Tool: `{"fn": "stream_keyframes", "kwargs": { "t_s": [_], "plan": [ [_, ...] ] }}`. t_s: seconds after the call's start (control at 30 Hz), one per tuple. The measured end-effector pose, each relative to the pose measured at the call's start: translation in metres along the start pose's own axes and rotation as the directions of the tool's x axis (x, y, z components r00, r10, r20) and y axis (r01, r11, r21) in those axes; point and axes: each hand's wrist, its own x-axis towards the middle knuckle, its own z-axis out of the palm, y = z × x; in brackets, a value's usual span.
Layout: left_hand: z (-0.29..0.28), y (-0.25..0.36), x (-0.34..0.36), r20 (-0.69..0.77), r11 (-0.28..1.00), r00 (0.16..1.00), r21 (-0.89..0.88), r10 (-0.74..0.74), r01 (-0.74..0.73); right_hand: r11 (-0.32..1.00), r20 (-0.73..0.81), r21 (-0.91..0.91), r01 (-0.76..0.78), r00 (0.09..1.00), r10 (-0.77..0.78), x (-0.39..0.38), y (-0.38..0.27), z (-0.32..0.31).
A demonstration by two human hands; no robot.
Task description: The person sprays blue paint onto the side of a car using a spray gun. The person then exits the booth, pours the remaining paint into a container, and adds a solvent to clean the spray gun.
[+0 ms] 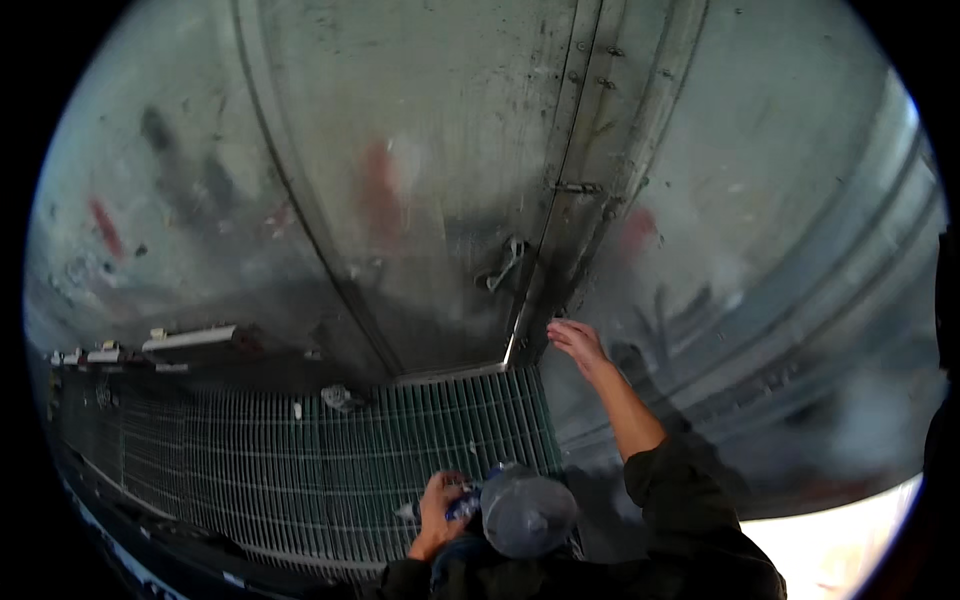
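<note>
My left hand (440,505) is wrapped round a blue and silver spray gun (465,505), with a grey cup (528,508) on top, low in the head view above the floor grate. My right hand (578,345) is raised with fingers stretched out, just right of a vertical seam (560,180) in the scuffed metal wall (430,110); whether it touches the metal is unclear. A metal latch handle (505,265) is on the panel up and left of that hand. Red and dark smudges mark the panels.
Slatted metal grating (230,450) runs below the wall, with a small grey lump (340,398) at its far edge. Pale bar-like fittings (195,340) stick out low on the left. A curved metal surface (830,330) extends right, and bright light (830,540) shows at the lower right.
</note>
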Motion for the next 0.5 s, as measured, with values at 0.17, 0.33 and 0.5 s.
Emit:
{"fn": "stream_keyframes", "kwargs": {
  "t_s": [0.17, 0.33, 0.5],
  "plan": [
    [0.014, -0.035, 0.078, -0.016, 0.981, 0.981, -0.034, -0.192, 0.192, 0.911, -0.134, -0.403, 0.090, 0.979, -0.156, 0.187, 0.002, 0.027],
    [0.022, -0.097, 0.141, -0.100, 0.941, 0.937, -0.071, -0.336, 0.330, 0.983, -0.157, 0.081, 0.167, 0.976, -0.153, 0.267, 0.023, 0.076],
    [0.036, -0.124, 0.200, -0.006, 0.944, 0.951, -0.120, -0.310, 0.308, 0.990, -0.278, 0.098, 0.097, 0.958, -0.066, 0.263, 0.026, 0.081]
  ]
}}
